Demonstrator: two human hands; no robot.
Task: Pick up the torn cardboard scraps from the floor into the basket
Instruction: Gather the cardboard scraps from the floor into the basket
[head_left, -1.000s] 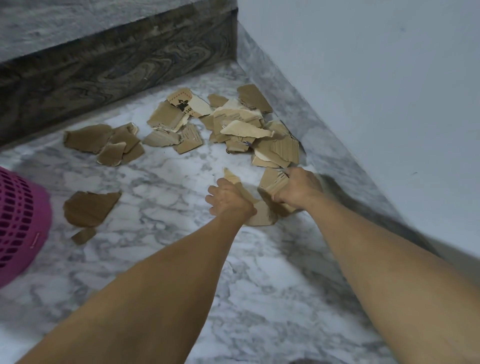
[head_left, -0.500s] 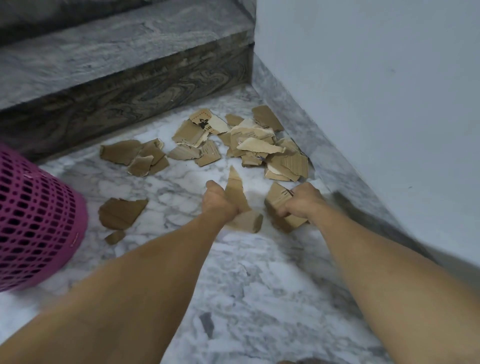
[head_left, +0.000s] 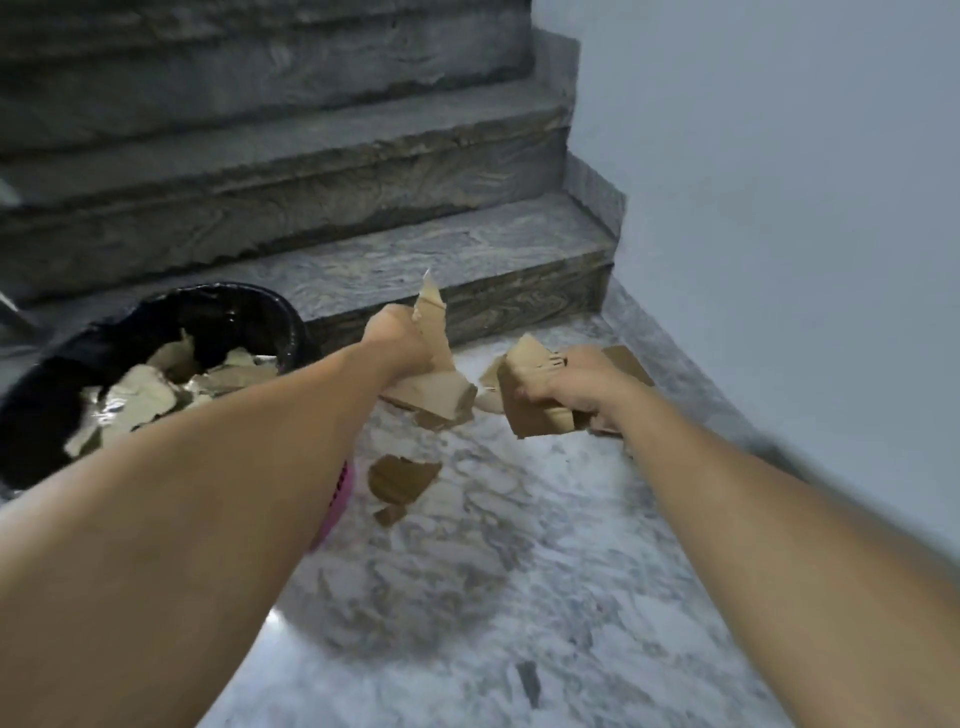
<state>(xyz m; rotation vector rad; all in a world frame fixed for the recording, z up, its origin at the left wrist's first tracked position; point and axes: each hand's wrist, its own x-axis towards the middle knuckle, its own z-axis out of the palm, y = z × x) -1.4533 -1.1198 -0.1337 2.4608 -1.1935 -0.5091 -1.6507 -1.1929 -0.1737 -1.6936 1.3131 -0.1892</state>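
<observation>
My left hand (head_left: 397, 340) is raised and closed on torn brown cardboard scraps (head_left: 434, 384), one pointed piece sticking up. My right hand (head_left: 582, 384) grips another bunch of cardboard scraps (head_left: 530, 402) beside it, also off the floor. The pink basket (head_left: 340, 493), lined with a black bag (head_left: 244, 312), stands at the left under my left forearm and holds several cardboard pieces (head_left: 140, 400). A larger scrap (head_left: 400, 480) and a small scrap (head_left: 389, 514) lie on the marble floor between my arms. The main pile is hidden behind my hands.
Dark stone stairs (head_left: 363, 270) rise straight ahead. A pale wall (head_left: 779, 208) with a marble skirting runs along the right. The white marble floor (head_left: 493, 597) stretches toward me.
Both hands have lifted off the floor with their cardboard and swung left toward the basket. The view has tilted up, so the basket's open top and the stairs show.
</observation>
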